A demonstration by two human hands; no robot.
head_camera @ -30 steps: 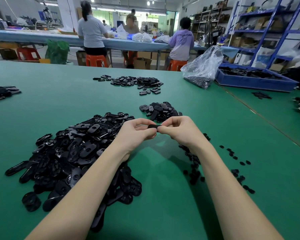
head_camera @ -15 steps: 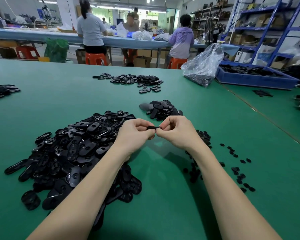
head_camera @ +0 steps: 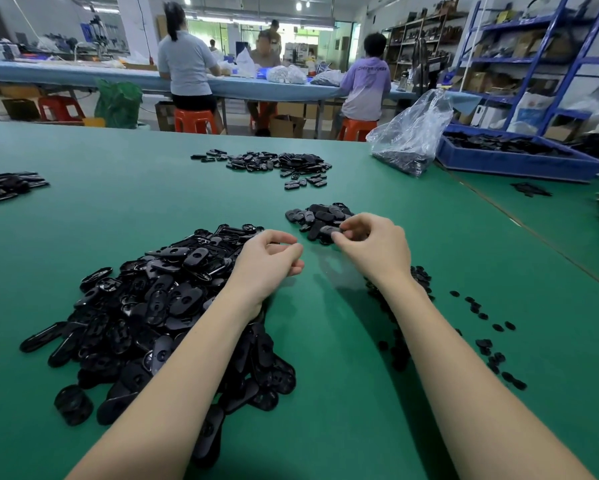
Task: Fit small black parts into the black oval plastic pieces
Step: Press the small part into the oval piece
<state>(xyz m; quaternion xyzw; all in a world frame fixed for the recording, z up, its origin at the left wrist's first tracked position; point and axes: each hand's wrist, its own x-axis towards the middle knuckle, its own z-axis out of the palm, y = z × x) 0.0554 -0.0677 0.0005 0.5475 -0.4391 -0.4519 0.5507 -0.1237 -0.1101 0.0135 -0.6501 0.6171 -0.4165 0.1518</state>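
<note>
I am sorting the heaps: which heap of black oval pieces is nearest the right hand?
The small heap just beyond the right hand; its fingers hold a piece at the heap's edge.

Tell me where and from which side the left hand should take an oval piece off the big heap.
Probably the piece lying flat on the crest of the big heap, the oval piece. Pinch its two long edges across the narrow width, coming from above and the right, where the left hand hovers. It lies uncovered, so nothing pins it.
</note>
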